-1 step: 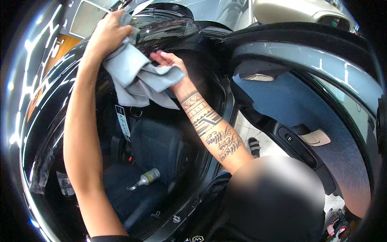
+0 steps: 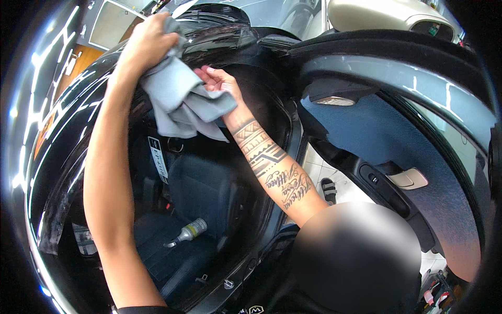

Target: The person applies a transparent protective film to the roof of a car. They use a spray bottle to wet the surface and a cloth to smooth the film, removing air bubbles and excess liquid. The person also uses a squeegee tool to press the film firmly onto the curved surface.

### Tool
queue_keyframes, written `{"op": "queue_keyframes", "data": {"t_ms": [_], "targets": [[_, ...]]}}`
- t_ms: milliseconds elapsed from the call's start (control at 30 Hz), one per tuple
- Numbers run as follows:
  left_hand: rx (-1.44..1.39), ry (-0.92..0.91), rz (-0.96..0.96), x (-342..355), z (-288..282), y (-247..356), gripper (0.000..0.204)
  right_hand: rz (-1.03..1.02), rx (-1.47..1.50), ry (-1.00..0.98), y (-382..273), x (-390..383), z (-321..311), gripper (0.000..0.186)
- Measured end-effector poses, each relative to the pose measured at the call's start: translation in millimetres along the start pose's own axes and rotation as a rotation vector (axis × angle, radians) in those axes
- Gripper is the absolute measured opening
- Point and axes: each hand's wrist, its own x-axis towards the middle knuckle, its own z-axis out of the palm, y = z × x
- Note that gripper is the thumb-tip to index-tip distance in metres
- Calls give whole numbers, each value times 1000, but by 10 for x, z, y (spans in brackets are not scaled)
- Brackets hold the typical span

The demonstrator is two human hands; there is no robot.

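A grey cloth (image 2: 170, 83) hangs in loose folds from my left hand (image 2: 151, 42), whose fingers are closed on its upper end against the glossy black car body. My right hand (image 2: 217, 81) is beside the hanging cloth, palm partly turned up and fingers apart and slightly bent. One fold of the cloth lies across the base of that hand and hides part of it. Below both arms, a spray bottle (image 2: 193, 229) with a clear body and a yellowish label lies on its side on the dark car seat (image 2: 201, 183).
The open car door (image 2: 361, 123) with blue fabric trim stands to the right, its grey handle (image 2: 410, 179) facing me. A blurred round shape (image 2: 358, 256) covers the lower right. A sandal (image 2: 329, 191) shows on the tiled floor. Beyond the car is a beige vehicle part (image 2: 371, 14).
My left hand has shifted slightly to the right, still gripping the cloth, and its folds have moved a little. My right hand has moved only slightly.
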Motion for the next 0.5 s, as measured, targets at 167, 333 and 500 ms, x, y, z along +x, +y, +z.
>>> {"op": "queue_keyframes", "data": {"t_ms": [167, 333, 500], "targets": [[56, -265, -23, 46, 277, 497, 47, 3, 23, 10, 68, -53, -16, 21], [-168, -192, -160, 44, 16, 64, 37, 5, -38, 79, -145, -113, -117, 23], [101, -25, -124, -13, 329, 250, 42, -5, 50, 82, -168, 68, -109, 20]]}}
